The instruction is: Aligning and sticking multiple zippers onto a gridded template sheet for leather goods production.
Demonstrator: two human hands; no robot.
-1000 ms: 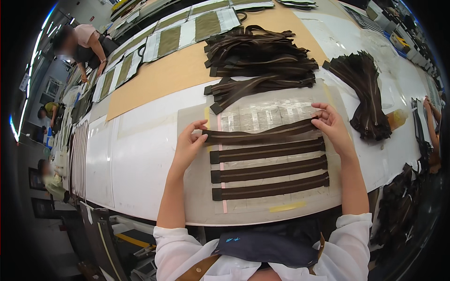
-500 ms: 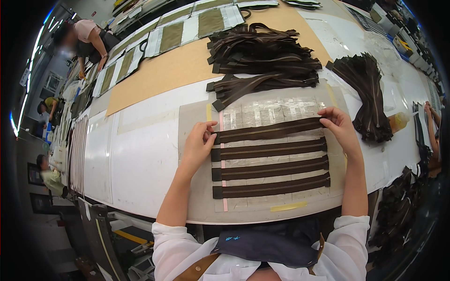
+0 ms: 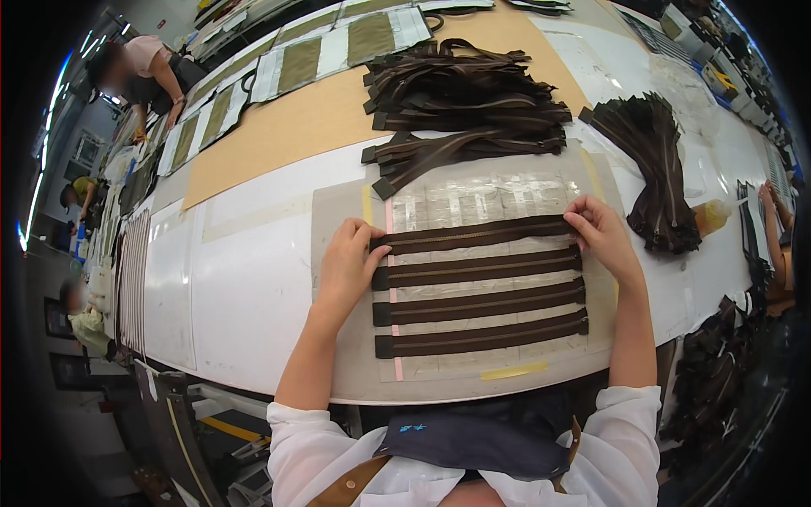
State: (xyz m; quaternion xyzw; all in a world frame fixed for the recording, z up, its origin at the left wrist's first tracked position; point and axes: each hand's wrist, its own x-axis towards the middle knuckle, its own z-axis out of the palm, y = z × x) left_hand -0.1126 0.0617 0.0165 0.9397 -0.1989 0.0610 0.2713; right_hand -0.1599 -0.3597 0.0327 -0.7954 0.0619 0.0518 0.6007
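Four dark brown zippers lie in rows, one below another, on a grey board [image 3: 439, 384]. My left hand [image 3: 345, 258] is closed on the left end of the top zipper [image 3: 473, 236], with the thumb lying on its tape and the fingers curled at its dark end tab. My right hand [image 3: 604, 241] pinches the other end of this zipper between thumb and fingertips. Below it, the second zipper [image 3: 481, 268], the third zipper [image 3: 486, 302] and the bottom zipper [image 3: 486, 335] lie flat, their dark tabs lined up beside a pink strip [image 3: 400, 368].
A large heap of brown zippers [image 3: 465, 93] lies beyond the board, and a tied bundle of zippers [image 3: 655, 169] lies to its right. Near that stands a bottle with yellowish contents [image 3: 711, 216]. Olive and white fabric panels [image 3: 317, 55] run along the far side. Other people work at left.
The top zipper has been drawn straighter and a little lower at its right end. My left fingers have come further onto its left end. The whole view has shifted slightly.
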